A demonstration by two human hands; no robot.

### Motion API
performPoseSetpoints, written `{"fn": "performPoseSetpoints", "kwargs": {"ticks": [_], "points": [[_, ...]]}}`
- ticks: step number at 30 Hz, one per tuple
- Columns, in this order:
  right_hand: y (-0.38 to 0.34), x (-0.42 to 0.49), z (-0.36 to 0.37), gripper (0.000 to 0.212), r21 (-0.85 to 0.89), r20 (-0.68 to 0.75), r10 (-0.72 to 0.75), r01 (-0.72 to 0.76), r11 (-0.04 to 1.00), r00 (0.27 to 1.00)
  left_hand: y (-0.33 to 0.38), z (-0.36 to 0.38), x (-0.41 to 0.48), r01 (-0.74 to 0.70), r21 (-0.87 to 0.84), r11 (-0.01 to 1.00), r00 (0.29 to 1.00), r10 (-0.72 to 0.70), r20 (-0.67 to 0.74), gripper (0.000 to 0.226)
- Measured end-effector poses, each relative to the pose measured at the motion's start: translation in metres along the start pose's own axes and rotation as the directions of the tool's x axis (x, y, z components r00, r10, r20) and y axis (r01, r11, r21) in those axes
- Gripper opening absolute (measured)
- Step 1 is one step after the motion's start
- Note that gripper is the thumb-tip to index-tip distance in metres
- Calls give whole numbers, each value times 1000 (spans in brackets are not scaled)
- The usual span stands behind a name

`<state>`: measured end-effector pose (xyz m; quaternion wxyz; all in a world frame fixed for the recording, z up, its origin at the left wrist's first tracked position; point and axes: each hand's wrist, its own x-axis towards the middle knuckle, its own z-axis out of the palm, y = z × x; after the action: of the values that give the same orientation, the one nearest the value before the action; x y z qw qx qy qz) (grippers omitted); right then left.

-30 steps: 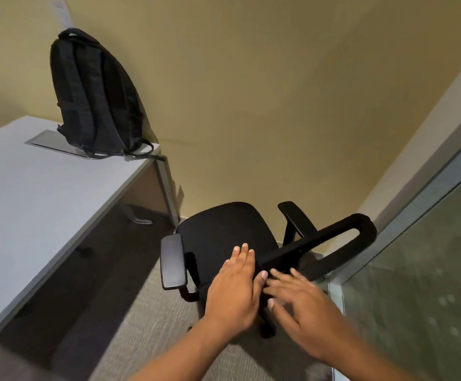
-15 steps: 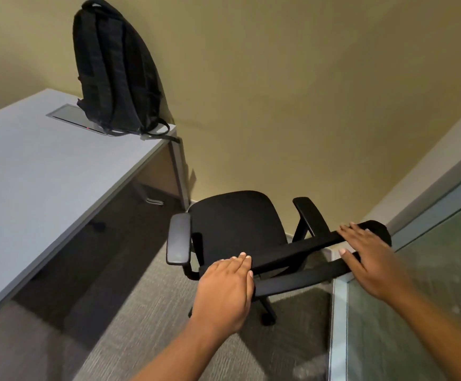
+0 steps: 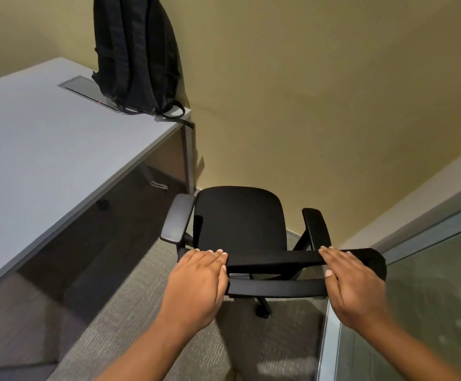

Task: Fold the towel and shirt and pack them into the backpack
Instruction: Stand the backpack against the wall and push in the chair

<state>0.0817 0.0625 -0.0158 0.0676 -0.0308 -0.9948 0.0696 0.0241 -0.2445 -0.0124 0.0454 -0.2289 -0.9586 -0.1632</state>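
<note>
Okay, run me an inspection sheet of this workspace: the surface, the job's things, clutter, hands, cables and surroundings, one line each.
Surface: grey desk with a flush metal hatch set into it beside the backpack.
Job's things: black backpack upright on the desk's far corner, against the wall; towel and shirt, nothing seen.
Clutter: nothing seen.
Grips: left hand and right hand lie with straight fingers on the backrest of a black office chair, one at each end.
Cables: nothing seen.
Surroundings: beige wall, grey carpet, glass partition on the right.
</note>
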Motion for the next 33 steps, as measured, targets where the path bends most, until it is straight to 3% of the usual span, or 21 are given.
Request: {"fn": "performPoseSetpoints", "kwargs": {"ticks": [10,25,29,33], "points": [[-55,-20,6,54,28,14,-76,75,997,997,-42,-14,-53,37,-16,999,999,-38,-18,39],[-178,-39,28,54,130,32,-273,267,955,961,-126,-60,-172,211,-54,976,971,-216,-107,39],[-193,-29,23,51,189,70,-448,429,883,891,-140,-66,-200,245,-42,969,957,-249,-149,38],[-202,-14,26,53,139,119,-579,563,814,807,-150,-67,-226,290,-36,956,937,-291,-192,37]]}}
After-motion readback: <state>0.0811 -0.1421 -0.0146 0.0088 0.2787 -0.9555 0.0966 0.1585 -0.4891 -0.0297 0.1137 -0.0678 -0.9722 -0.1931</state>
